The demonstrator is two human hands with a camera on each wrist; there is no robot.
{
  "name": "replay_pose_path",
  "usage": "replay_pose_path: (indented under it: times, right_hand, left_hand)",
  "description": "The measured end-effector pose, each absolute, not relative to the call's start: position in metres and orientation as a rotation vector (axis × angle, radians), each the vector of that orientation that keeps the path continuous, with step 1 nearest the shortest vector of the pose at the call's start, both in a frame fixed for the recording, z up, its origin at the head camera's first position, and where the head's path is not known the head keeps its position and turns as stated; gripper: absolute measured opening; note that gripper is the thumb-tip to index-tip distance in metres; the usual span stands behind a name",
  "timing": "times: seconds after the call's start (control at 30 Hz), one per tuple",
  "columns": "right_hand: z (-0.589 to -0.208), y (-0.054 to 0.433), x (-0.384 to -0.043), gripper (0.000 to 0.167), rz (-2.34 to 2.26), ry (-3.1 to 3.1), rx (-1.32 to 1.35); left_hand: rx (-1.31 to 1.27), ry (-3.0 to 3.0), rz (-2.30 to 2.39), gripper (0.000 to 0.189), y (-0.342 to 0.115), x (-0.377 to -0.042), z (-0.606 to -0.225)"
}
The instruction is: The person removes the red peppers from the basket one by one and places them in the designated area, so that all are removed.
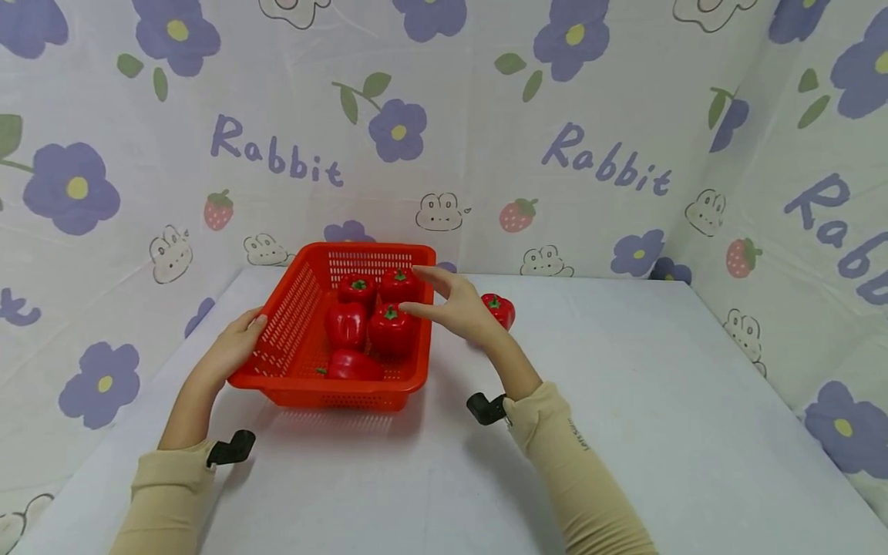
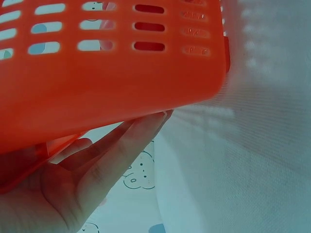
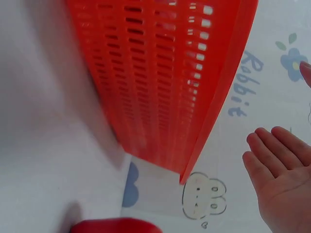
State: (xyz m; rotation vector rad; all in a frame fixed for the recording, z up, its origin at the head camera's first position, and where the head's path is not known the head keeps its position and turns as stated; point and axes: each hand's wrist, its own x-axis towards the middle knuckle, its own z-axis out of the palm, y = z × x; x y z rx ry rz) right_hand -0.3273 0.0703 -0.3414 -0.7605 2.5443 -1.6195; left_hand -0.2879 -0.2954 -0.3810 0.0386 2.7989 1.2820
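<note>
An orange-red plastic basket (image 1: 326, 383) with slotted walls stands left of centre on the table. Several red bell peppers (image 1: 391, 333) with green stems lie inside it. My left hand (image 1: 232, 347) holds the basket's left side, thumb at the rim; in the left wrist view its long fingers (image 2: 121, 150) reach along the outside wall. Over the basket's right rim is my right hand (image 1: 461, 308), thumb and fingers spread apart with nothing between them. Just beyond that hand, another red bell pepper (image 1: 499, 311) sits on the table, partly hidden by the hand.
The white-covered table (image 1: 624, 401) stretches away to the right of the basket. Behind and beside it hangs a patterned cloth (image 1: 479, 139) with flowers and rabbits. A black wrist mount (image 1: 486, 408) sits at the right cuff, another mount (image 1: 232, 449) at the left.
</note>
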Motion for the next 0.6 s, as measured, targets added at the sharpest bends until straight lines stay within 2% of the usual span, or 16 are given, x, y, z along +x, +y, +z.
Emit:
replay_pose_path:
  times: [0.6]
  right_hand:
    - [-0.343, 0.023, -0.308, 0.061, -1.484, 2.418, -0.849]
  left_hand:
    - [0.047, 2.793, 1.311, 0.061, -0.296, -0.289, -0.383]
